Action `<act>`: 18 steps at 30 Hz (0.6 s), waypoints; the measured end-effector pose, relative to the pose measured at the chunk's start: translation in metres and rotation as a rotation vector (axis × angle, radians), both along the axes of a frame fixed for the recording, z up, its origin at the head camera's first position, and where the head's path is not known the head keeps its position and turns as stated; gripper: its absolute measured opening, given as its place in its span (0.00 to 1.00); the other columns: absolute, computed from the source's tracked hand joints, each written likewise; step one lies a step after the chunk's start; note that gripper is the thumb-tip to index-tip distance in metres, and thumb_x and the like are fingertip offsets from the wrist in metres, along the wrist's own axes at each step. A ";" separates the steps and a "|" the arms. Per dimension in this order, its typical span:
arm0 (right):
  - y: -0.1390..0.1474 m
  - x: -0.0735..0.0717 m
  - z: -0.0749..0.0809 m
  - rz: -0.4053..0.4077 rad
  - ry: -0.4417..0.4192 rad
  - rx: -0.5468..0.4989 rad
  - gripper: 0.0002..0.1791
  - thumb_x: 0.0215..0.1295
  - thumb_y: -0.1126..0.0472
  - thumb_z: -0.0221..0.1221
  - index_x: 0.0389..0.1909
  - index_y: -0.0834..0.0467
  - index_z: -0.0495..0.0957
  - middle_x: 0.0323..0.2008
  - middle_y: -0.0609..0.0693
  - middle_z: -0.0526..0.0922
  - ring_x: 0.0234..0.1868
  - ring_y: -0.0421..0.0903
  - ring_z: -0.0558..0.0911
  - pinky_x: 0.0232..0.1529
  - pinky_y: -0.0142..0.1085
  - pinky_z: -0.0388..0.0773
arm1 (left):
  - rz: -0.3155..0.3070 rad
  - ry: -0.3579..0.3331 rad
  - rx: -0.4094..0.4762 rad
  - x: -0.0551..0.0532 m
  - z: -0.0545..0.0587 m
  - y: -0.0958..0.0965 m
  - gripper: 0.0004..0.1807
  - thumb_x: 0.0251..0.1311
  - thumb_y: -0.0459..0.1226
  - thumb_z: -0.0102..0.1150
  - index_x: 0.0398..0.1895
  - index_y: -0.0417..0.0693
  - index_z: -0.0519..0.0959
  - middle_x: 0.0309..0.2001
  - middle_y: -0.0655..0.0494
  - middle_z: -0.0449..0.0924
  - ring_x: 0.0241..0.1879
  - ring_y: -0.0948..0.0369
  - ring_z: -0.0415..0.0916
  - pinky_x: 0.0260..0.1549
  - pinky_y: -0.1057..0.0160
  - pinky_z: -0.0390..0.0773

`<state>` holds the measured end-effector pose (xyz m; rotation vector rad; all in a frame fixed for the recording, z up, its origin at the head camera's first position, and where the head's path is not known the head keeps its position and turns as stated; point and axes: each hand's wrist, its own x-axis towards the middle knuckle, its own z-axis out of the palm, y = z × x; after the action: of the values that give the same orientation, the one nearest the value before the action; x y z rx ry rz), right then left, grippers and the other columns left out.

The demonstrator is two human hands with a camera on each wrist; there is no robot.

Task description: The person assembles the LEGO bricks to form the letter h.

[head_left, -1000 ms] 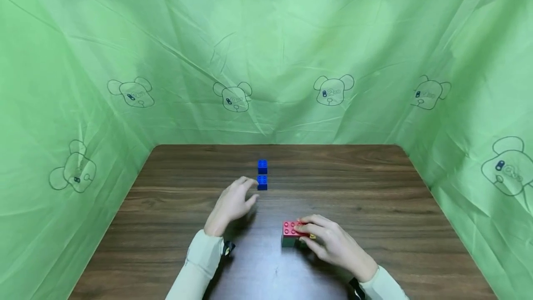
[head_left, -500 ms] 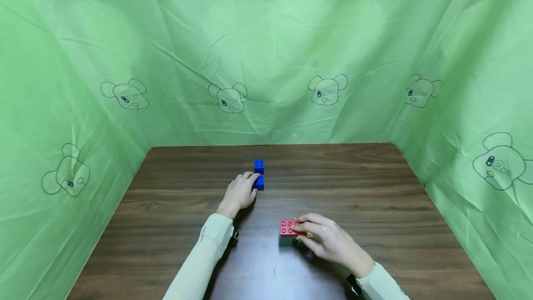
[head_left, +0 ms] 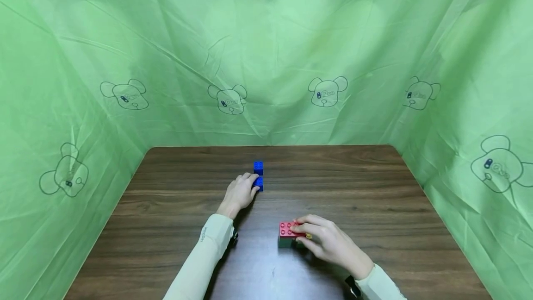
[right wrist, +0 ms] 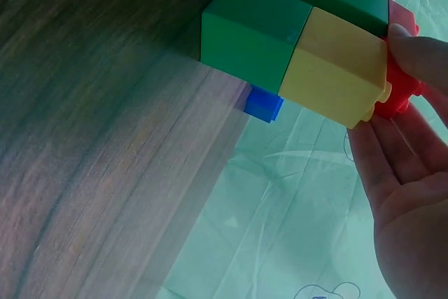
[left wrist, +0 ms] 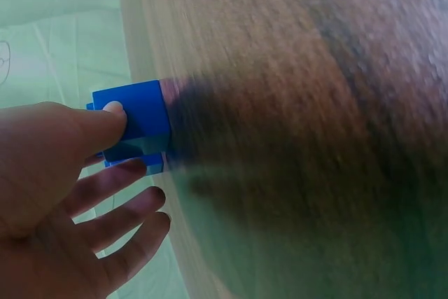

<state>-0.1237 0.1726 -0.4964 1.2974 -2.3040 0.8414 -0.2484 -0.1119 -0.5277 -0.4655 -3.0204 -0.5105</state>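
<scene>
Two blue toy bricks stand one behind the other on the table. My left hand [head_left: 239, 193] pinches the nearer blue brick [left wrist: 143, 117], its thumb on one face, while the other fingers stay off it. Just beyond is the farther blue brick [head_left: 258, 166]. Closer to me, a block stack has a red brick [head_left: 287, 229] on top, with green bricks [right wrist: 255, 33] and a yellow brick [right wrist: 336, 68] under it. My right hand [head_left: 335, 244] grips the red brick from the right between thumb and fingers. Part of the stack is hidden behind that hand in the head view.
The brown wood-grain table [head_left: 187, 244] ends at a straight far edge. A green cloth [head_left: 275, 59] with bear drawings hangs behind it and along both sides. Dark wrist straps [head_left: 353, 286] show below the sleeves.
My left hand has moved right and slightly away from me, and its fingers have taken hold of the nearer blue brick. The right hand has stayed on the red brick.
</scene>
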 end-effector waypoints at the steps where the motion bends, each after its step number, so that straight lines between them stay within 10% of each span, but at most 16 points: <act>1: 0.000 0.000 0.000 -0.003 -0.002 0.002 0.18 0.54 0.65 0.74 0.47 0.55 0.86 0.49 0.51 0.85 0.46 0.44 0.87 0.50 0.27 0.82 | -0.003 0.004 -0.002 0.000 0.000 0.000 0.23 0.71 0.42 0.59 0.67 0.47 0.75 0.60 0.47 0.79 0.56 0.45 0.78 0.55 0.44 0.78; 18: -0.001 0.004 -0.003 -0.081 -0.093 -0.007 0.27 0.55 0.64 0.74 0.56 0.59 0.77 0.48 0.45 0.84 0.43 0.38 0.84 0.45 0.29 0.82 | -0.091 0.076 0.051 0.013 0.009 0.001 0.22 0.68 0.44 0.63 0.60 0.44 0.78 0.54 0.48 0.81 0.53 0.49 0.81 0.54 0.48 0.80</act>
<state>-0.1198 0.1718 -0.4993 1.1769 -2.4049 0.8992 -0.2349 -0.1108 -0.5184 -0.6072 -2.9172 -0.5598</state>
